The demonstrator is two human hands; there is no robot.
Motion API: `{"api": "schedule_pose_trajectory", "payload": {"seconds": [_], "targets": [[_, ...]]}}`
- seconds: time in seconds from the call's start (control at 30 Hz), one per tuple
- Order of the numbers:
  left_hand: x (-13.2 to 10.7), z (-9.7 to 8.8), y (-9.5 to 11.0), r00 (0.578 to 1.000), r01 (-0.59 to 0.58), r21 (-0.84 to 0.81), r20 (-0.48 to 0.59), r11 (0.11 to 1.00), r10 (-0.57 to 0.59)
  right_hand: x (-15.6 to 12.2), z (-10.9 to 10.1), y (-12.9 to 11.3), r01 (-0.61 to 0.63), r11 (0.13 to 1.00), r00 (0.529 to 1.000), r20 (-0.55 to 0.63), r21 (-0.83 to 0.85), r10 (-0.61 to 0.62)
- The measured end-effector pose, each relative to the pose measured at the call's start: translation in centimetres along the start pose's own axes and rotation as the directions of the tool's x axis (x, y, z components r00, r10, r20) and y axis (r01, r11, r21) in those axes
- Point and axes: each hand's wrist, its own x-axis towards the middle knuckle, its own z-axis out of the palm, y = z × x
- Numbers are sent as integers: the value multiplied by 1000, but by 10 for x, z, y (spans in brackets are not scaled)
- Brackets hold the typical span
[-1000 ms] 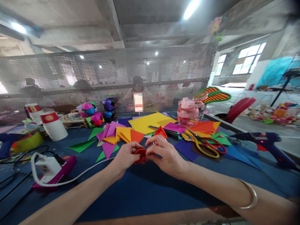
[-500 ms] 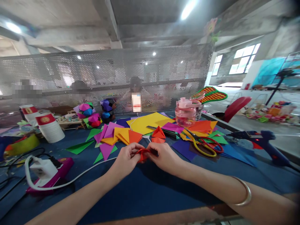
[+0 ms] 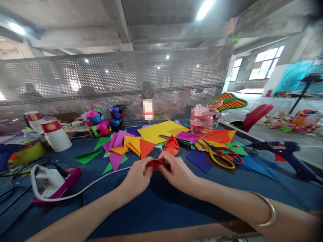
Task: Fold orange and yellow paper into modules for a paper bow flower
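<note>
blue tabletop spreads below our fingers; our left hand and right hand face each other; just beyond the right fingertips sits 1 folded orange piece; between 2 sets of fingers we pinch 1 red paper, long side crosswise, neither hand nearer.

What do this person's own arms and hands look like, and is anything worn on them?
The left hand and right hand wear no visible gloves. No sleeve shows on the left forearm or right forearm. A smooth, slim, pale metallic bangle circles the right forearm.
</note>
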Motion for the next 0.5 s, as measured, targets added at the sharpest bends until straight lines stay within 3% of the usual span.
{"api": "schedule_pose_trajectory", "payload": {"seconds": [0.23, 0.5], "targets": [[-2, -3, 4, 996, -23, 151, -84, 988, 36, -1, 1, 3, 36, 999, 999, 20, 22, -36], [-2, -7, 14, 998, 26, 350, -55, 936, -7, 3, -2, 5, 19, 1000, 997, -79, -13, -19]]}}
